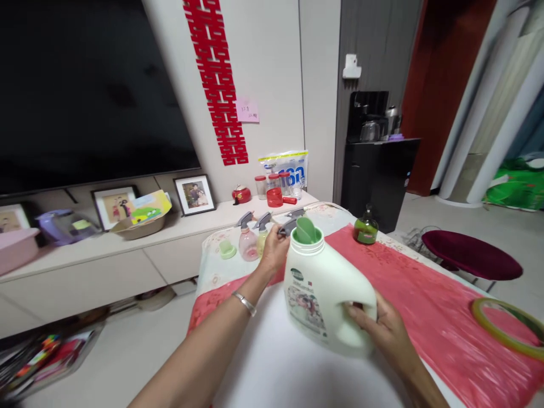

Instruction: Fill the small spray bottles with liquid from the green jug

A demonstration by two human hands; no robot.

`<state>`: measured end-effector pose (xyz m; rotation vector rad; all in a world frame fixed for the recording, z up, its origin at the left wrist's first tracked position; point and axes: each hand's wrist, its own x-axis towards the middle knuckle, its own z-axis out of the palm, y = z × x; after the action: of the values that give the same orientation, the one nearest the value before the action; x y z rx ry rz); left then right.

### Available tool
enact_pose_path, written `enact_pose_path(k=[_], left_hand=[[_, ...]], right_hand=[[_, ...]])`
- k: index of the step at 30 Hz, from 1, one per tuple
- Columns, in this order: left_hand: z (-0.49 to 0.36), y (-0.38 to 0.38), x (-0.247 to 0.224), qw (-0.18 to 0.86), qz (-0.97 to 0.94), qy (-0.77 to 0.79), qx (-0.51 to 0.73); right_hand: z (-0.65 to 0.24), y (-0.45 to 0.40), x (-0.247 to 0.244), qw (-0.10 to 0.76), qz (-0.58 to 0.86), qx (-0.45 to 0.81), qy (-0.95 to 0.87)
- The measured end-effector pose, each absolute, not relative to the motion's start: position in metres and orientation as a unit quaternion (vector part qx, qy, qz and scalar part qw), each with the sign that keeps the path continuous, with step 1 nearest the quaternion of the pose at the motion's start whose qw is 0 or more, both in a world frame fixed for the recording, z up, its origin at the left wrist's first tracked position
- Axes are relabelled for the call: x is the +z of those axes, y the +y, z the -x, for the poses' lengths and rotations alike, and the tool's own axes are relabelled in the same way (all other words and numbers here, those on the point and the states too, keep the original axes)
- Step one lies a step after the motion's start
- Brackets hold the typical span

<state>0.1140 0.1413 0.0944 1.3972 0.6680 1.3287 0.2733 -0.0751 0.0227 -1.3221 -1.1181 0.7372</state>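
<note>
My right hand (382, 323) is wrapped round the handle of a pale green laundry detergent jug (340, 283), which tilts slightly to the left above the table. The jug's mouth has no cap on it, and a green pouring spout (306, 231) shows inside. Just left of the mouth, my left hand (276, 249) closes on a grey trigger spray head (289, 226); whatever is below it is hidden behind the hand and jug. Beside that hand stand a pink spray bottle (247, 243) and a yellowish spray bottle (260, 241). A light green cap (227, 249) lies farther left.
Red plastic sheeting (416, 283) covers part of the table, with a white surface (263, 351) nearest me. A green-filled bottle (366, 228) and a tape roll (505, 328) are at the right. Red-lidded jars (274, 192) stand on the cabinet behind. A maroon stool (471, 253) is beyond.
</note>
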Motion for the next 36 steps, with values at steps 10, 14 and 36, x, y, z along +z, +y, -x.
enact_pose_path(k=[10,14,36], left_hand=[[0.005,0.090,0.111,0.480,-0.551,0.330,0.598],[0.038,0.051,0.110,0.555,-0.500,0.323,0.581],[0.037,-0.052,0.097,0.771,-0.411,0.176,0.454]], right_hand=[[-0.284,-0.093,0.044,0.562,0.611,0.194,-0.523],[-0.256,-0.123,0.080,0.652,0.544,0.041,-0.526],[-0.157,-0.105,0.060,0.390,0.185,0.791,-0.433]])
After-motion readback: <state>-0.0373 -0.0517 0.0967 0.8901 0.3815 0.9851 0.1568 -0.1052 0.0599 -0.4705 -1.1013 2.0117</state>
